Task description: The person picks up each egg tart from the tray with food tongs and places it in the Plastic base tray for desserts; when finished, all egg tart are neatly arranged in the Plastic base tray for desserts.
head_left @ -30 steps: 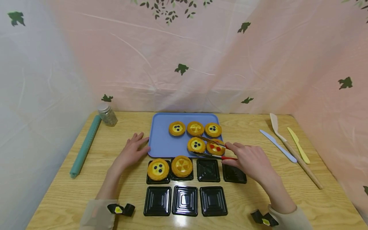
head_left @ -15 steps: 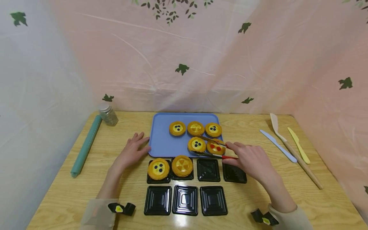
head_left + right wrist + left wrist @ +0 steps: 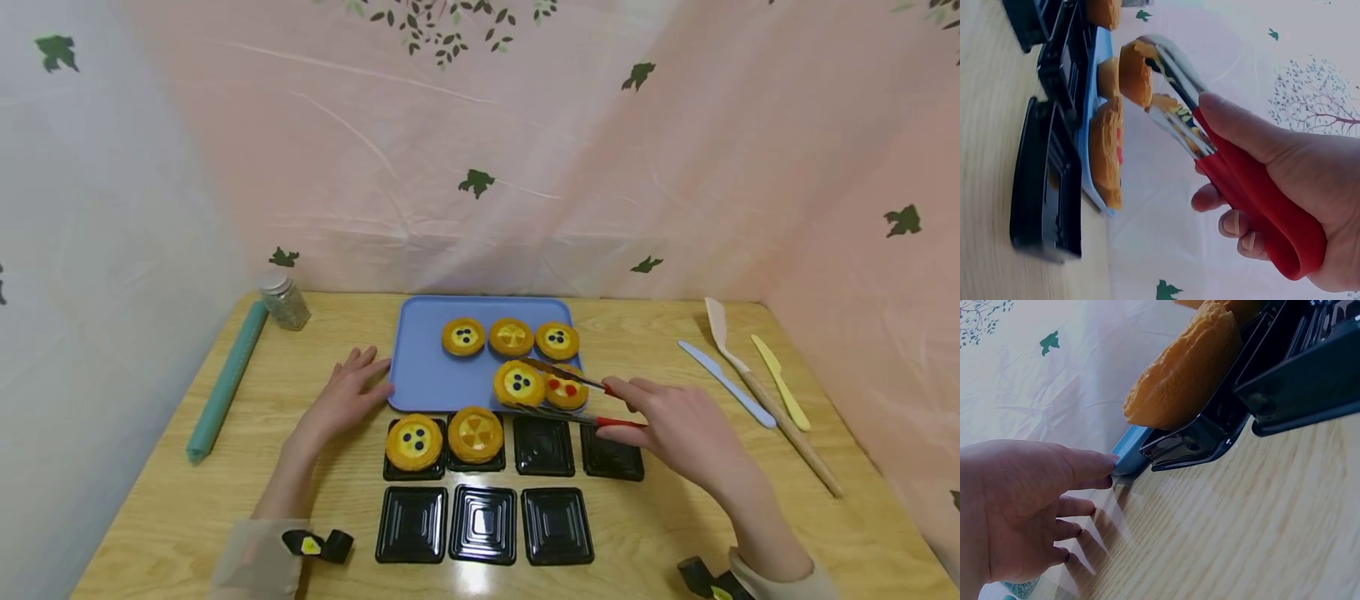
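In the head view my right hand (image 3: 686, 429) holds red-handled tongs (image 3: 618, 422). Their metal tips close around a tart with blueberry-like dots (image 3: 520, 383), which the right wrist view shows raised off the tray. A tart with red pieces (image 3: 566, 388) sits right beside it, partly behind the tongs. My left hand (image 3: 348, 392) lies at the left edge of the blue tray (image 3: 420, 358), its fingers loosely extended and thumb against the rim (image 3: 1129, 453). Along the tray's back stand a dotted tart (image 3: 462, 337), a tart with fruit wedges (image 3: 512, 337) and another dotted tart (image 3: 557, 340).
Two black square containers hold a dotted tart (image 3: 414, 442) and a wedge-topped tart (image 3: 476, 435). Several others, like this black container (image 3: 543, 446), line the front. A green rolling pin (image 3: 228, 379) and jar (image 3: 285, 302) lie left; knives (image 3: 723, 383) and a spatula (image 3: 787, 429) right.
The tongs have closed on the front dotted tart and lifted it, shifting slightly right. My right hand has moved right and a little toward me; my left hand stays at the tray's edge.
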A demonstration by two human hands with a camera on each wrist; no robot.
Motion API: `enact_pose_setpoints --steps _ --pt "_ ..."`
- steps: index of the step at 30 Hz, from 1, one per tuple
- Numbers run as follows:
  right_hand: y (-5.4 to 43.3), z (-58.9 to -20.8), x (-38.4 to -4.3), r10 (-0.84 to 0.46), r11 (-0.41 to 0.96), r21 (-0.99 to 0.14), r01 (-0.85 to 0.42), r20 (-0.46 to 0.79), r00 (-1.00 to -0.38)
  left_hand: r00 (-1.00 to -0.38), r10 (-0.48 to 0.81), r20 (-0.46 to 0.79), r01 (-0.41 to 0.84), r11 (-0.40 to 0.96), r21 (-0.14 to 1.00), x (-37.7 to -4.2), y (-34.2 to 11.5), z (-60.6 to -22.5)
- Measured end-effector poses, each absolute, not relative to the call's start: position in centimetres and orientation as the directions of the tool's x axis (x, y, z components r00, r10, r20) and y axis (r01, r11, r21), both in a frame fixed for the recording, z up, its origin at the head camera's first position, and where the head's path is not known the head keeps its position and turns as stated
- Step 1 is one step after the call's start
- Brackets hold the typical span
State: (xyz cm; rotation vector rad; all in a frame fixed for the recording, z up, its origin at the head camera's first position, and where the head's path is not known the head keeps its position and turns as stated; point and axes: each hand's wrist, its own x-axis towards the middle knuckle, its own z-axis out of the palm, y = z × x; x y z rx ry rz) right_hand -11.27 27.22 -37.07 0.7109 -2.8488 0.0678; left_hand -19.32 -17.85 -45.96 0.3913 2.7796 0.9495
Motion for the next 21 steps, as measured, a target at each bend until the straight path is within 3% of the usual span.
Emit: enact_pose_setpoints --steps 21 --pt "29.6 -37.2 -8.2 -0.524 0.847 -0.008 -0.532 0.163 -0.836 -0.95 0.301 -0.079 0.192 0.768 0.611 -19.2 -17.7 -45.8"
